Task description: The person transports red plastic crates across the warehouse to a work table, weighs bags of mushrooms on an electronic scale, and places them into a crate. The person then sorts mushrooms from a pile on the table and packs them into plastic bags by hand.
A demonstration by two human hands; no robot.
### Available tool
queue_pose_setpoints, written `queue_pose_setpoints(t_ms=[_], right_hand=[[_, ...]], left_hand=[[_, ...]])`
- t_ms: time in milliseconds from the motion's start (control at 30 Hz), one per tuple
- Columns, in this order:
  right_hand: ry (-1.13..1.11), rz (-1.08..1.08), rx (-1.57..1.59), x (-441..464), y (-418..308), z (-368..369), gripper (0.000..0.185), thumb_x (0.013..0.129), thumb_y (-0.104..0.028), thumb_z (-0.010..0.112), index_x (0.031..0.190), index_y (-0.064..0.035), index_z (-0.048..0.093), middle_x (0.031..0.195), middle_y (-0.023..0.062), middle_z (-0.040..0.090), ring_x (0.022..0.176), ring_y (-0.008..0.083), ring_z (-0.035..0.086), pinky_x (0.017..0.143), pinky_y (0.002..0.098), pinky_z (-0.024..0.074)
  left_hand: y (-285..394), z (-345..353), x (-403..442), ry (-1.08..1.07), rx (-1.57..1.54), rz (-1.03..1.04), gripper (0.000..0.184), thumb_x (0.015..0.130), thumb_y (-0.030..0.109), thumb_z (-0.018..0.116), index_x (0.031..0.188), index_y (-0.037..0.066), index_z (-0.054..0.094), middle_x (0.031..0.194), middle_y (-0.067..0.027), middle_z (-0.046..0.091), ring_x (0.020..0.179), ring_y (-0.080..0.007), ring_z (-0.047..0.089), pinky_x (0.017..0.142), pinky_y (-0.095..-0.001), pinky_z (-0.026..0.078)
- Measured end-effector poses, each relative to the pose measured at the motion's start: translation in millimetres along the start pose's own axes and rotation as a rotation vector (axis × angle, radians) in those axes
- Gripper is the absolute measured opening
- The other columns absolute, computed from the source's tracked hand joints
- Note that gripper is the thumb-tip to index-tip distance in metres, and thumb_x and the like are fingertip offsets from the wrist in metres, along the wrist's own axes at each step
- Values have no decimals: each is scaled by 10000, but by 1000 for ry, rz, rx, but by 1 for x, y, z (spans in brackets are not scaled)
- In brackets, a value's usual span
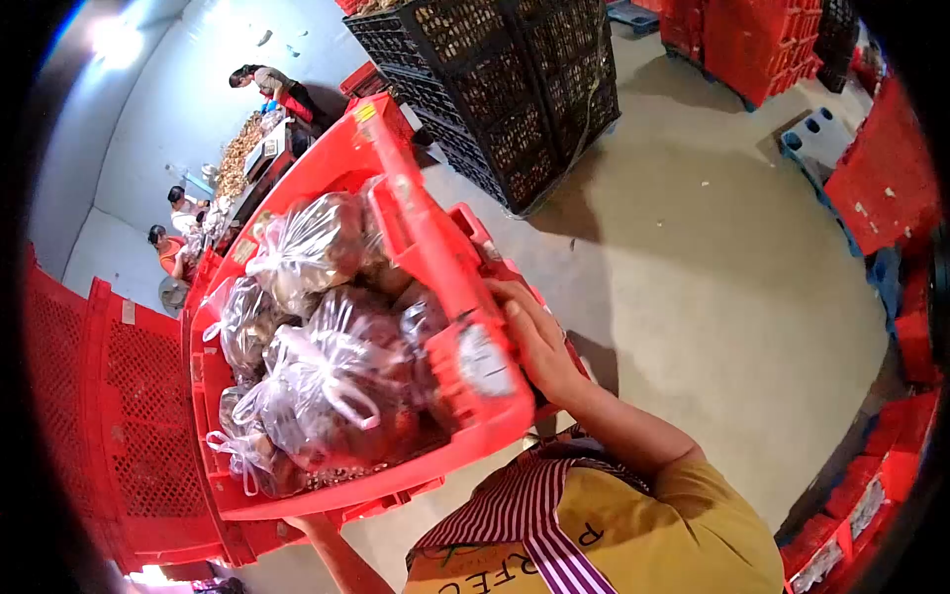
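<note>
A red plastic crate is tilted in front of my body. Inside it lie several knotted clear plastic bags filled with dark, roundish produce. My right hand is against the crate's right side, its fingers curled at the outer wall near a whitish label. My left hand is under the crate's near lower edge, with most of its fingers hidden beneath the plastic.
Black crates full of produce stand stacked ahead. Red crates are stacked at the left, more at the right near a blue pallet. Several people work along a table at the upper left. Concrete floor extends rightward.
</note>
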State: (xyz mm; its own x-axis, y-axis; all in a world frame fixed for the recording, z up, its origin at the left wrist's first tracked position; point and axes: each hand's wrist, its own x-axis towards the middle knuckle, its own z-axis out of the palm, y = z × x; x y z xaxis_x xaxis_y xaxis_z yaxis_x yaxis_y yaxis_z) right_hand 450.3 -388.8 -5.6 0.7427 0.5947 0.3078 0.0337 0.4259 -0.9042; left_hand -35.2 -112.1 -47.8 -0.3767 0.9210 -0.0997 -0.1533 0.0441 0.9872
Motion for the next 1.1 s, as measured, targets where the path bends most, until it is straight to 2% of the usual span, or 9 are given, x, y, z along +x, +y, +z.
queue_pose_setpoints(t_ms=[100, 167, 300, 333, 367, 467, 567, 767, 1100], right_hand=[[-31, -68, -144, -13, 24, -35, 296, 984, -80, 434, 1252, 13, 520, 1165, 121, 546, 1127, 205, 513, 991, 300, 372], [-7, 105, -239, -28, 53, -56, 315, 925, -81, 520, 1230, -1, 533, 1178, 183, 556, 1132, 312, 530, 986, 362, 395], [-128, 217, -315, -53, 76, -93, 377, 933, -97, 533, 1297, -13, 481, 1230, 197, 547, 1166, 336, 514, 1007, 380, 387], [-165, 252, -328, -56, 69, -94, 392, 962, -102, 513, 1342, -21, 463, 1145, 79, 555, 1052, 173, 543, 912, 286, 429], [-219, 265, -318, -65, 65, -91, 392, 962, -102, 513, 1342, -21, 463, 1145, 79, 555, 1052, 173, 543, 912, 286, 429], [-315, 215, -308, -88, 74, -77, 547, 949, -150, 545, 1429, -9, 323, 1368, 198, 418, 1286, 311, 401, 1079, 384, 307], [-177, 509, 408, -115, 101, -77, 521, 955, -86, 549, 1430, -54, 336, 1380, 105, 408, 1284, 249, 386, 1103, 375, 300], [-77, 304, -173, -104, 110, -72, 511, 956, -89, 523, 1429, -42, 336, 1367, 97, 471, 1224, 199, 457, 1050, 348, 352], [-298, 378, -236, -76, 114, -90, 523, 951, -169, 558, 1409, -42, 339, 1378, 97, 451, 1210, 215, 480, 1015, 375, 401]], left_hand=[[-7, -7, 0, 18, 67, -28, 384, 908, 381, 538, 1216, 152, 527, 1108, -30, 575, 997, -210, 570, 817, -419, 503], [-10, -18, 1, 23, 113, -50, 377, 902, 375, 547, 1209, 157, 530, 1100, -27, 575, 988, -209, 572, 805, -419, 507], [-25, -32, -1, 20, 184, -106, 365, 891, 363, 563, 1196, 166, 535, 1082, -23, 575, 969, -207, 575, 781, -421, 514], [-29, -32, -5, 7, 196, -127, 362, 888, 361, 567, 1193, 168, 536, 1078, -22, 575, 965, -206, 576, 776, -421, 516], [-37, -37, -2, -1, 208, -147, 360, 885, 358, 571, 1190, 170, 537, 1073, -21, 575, 960, -205, 577, 770, -422, 518], [-54, -57, -4, -2, 220, -199, 352, 876, 349, 584, 1180, 177, 541, 1060, -18, 575, 946, -204, 580, 752, -423, 523], [-84, -79, 8, 14, 269, -281, 345, 867, 340, 596, 1170, 183, 545, 1047, -14, 575, 932, -202, 583, 735, -424, 528], [-54, -56, -50, -235, 105, -264, 298, 820, 218, 596, 1111, 156, 570, 921, 5, 575, 832, -175, 573, 684, -379, 517], [-63, -42, -65, -26, -207, -191, 140, 762, 26, 561, 888, -36, 567, 726, -121, 595, 556, -230, 569, 525, -358, 469]])
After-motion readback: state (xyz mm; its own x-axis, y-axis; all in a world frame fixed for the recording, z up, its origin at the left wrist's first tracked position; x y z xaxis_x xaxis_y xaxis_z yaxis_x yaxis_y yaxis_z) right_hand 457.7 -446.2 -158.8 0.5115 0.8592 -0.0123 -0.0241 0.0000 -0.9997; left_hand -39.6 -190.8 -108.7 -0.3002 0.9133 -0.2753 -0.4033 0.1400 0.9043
